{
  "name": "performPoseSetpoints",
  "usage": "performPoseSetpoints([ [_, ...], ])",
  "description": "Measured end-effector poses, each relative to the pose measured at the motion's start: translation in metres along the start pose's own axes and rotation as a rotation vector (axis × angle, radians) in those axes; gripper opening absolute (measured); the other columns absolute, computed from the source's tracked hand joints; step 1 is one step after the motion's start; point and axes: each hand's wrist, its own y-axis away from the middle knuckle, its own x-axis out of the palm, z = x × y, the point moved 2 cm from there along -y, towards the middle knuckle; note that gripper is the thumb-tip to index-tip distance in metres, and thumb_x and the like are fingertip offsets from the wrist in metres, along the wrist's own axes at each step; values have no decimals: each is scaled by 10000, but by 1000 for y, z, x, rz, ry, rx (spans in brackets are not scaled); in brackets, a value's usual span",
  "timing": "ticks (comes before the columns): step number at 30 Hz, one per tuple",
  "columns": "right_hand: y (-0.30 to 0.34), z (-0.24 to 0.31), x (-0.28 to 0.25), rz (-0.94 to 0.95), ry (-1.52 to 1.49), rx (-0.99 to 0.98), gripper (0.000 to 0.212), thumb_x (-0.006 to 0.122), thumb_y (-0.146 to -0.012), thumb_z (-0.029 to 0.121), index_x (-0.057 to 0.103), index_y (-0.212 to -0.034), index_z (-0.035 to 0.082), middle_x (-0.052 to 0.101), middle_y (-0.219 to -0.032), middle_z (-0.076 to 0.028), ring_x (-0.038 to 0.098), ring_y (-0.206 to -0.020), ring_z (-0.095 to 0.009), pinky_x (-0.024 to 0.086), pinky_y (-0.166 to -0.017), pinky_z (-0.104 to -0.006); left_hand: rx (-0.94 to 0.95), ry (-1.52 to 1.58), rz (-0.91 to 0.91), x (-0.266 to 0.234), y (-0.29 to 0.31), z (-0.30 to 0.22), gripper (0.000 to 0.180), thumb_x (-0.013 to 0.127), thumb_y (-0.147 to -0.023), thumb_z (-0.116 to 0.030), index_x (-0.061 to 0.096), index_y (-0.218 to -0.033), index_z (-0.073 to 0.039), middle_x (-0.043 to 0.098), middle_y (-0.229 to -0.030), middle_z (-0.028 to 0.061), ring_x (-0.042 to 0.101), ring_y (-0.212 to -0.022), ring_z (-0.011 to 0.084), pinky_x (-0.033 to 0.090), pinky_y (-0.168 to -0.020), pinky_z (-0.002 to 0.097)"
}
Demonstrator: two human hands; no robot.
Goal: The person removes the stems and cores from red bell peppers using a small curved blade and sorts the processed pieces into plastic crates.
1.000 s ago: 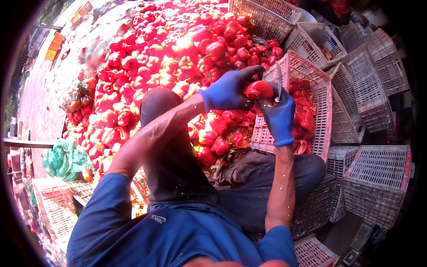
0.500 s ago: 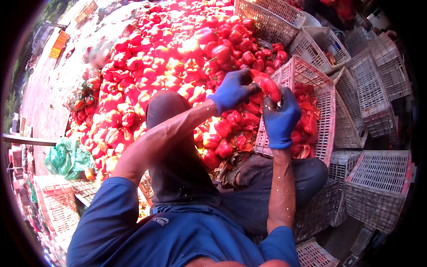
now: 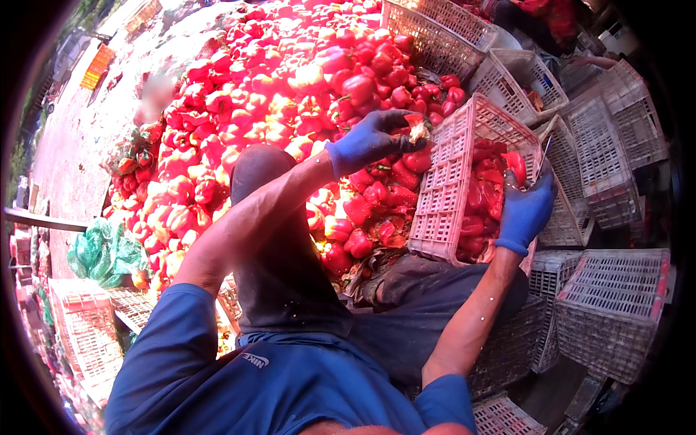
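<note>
Pinching a core [image 3: 418,130], pale with a red edge, your left hand [image 3: 377,142] reaches over the pile [image 3: 283,109] of red peppers. Its thumb and fingertips are drawn close together with the core caught between them, just beside the left wall of the pink crate [image 3: 441,177], toward that wall's far end.

Your right hand [image 3: 528,206] is over the right side of the same crate, thumb and forefinger spread well apart. From it a knife [image 3: 544,154] stands up, its thin blade pointing away from you; the glove hides the handle, so I cannot tell how tightly your fingers wrap it. A red slice [image 3: 515,167] shows at the tip of your right thumb, above the cut pieces [image 3: 475,217] lying in the crate. Whether the thumb touches that slice, I cannot make out.

You wear blue on both hands, with dark fingertips. Your left knee [image 3: 262,170] rises against the near side of the pile, and your left forearm [image 3: 250,217] passes over that leg. Your right leg [image 3: 435,319] lies bent just on the near side of the crate.

To your left, a green net [image 3: 107,250] rests beside the pile. To your right, pale crates [image 3: 602,159] stand stacked, some of them tilted.
</note>
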Motion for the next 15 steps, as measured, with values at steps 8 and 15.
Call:
performPoseSetpoints([
  [8,56,84,48,509,-1125,344,416,834,-897,102,686,-1275,11,736,-1099,-63,667,-968,-126,552,-847,-278,-154,134,17,10,-1,-14,351,826,-928,-318,697,-1146,-75,668,-1050,-14,603,-911,48,491,-768,235],
  [15,54,83,48,491,-1201,430,114,745,-928,32,713,-1037,26,691,-843,11,620,-747,-61,523,-659,-232,75,-13,21,9,2,-28,643,812,-939,-252,544,-1482,-34,694,-1216,51,633,-1092,87,535,-940,283],
])
